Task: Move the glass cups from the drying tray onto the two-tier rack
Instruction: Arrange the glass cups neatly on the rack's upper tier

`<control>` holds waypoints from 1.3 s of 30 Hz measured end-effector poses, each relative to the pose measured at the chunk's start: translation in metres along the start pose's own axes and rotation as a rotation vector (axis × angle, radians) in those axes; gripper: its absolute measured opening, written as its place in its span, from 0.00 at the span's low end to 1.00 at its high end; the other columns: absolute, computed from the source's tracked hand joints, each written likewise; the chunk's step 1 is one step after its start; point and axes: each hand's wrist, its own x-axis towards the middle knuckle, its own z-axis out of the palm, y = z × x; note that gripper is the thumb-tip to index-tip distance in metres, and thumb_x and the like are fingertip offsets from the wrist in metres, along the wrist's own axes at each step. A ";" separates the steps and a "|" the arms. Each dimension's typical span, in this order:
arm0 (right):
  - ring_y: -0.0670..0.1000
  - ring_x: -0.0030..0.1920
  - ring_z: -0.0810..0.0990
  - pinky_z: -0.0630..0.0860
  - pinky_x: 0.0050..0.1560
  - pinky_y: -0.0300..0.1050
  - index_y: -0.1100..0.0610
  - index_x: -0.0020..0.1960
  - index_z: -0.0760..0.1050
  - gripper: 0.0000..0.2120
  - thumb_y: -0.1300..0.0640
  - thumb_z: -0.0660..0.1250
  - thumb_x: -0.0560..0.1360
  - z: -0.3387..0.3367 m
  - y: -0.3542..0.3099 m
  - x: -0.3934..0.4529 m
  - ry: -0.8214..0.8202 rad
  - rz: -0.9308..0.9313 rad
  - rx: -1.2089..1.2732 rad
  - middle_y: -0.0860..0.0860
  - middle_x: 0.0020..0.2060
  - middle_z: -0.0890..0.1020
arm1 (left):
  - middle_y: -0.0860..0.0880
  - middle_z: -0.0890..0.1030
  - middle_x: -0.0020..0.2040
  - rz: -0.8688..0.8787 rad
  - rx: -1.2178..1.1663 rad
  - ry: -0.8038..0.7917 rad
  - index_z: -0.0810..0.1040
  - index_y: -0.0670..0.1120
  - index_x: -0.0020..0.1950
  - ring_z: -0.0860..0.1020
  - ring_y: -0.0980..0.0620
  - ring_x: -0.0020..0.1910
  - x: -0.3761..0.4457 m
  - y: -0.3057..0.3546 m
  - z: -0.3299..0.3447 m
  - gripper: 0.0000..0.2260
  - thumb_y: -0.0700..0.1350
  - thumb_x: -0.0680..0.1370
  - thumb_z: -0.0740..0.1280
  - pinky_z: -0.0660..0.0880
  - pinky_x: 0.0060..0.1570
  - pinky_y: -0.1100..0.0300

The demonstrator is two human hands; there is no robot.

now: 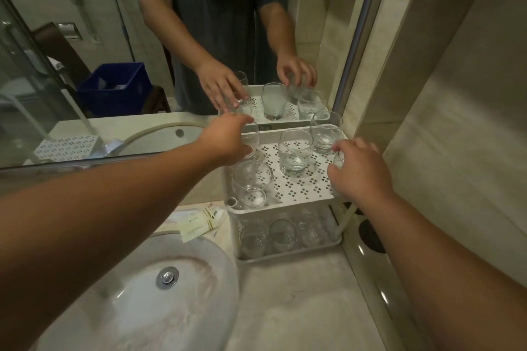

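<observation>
Glass cups (295,152) fill the rack (302,188) on a marble counter (299,293) beside the sink (137,302).

Single head-worn wide-angle view, looked forward and down from standing height over the counter (288,302). Faced the mirror (85,37) at the back; two-tier rack (302,191) sat close, centre frame. Sink (137,293) filled lower left. Both forearms entered from the bottom edge. No second view.
</observation>
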 end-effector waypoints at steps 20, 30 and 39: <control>0.53 0.63 0.69 0.72 0.59 0.53 0.49 0.69 0.69 0.25 0.48 0.67 0.73 0.005 0.003 -0.002 0.022 -0.083 -0.102 0.50 0.62 0.74 | 0.45 0.71 0.74 0.053 0.035 0.007 0.65 0.51 0.77 0.71 0.43 0.70 0.014 -0.008 0.003 0.37 0.47 0.72 0.77 0.71 0.65 0.50; 0.57 0.69 0.64 0.63 0.66 0.53 0.53 0.73 0.67 0.24 0.44 0.51 0.82 -0.009 0.003 0.000 -0.115 -0.088 0.089 0.54 0.68 0.71 | 0.53 0.76 0.68 0.157 0.081 0.177 0.68 0.55 0.72 0.77 0.50 0.63 -0.062 0.038 -0.014 0.30 0.67 0.74 0.64 0.78 0.53 0.49; 0.53 0.68 0.65 0.67 0.63 0.48 0.46 0.69 0.69 0.25 0.51 0.69 0.73 -0.021 0.003 -0.002 -0.193 -0.108 -0.033 0.49 0.67 0.71 | 0.48 0.70 0.72 0.092 0.096 -0.124 0.61 0.56 0.77 0.77 0.46 0.62 -0.091 0.030 0.006 0.39 0.65 0.71 0.72 0.79 0.56 0.49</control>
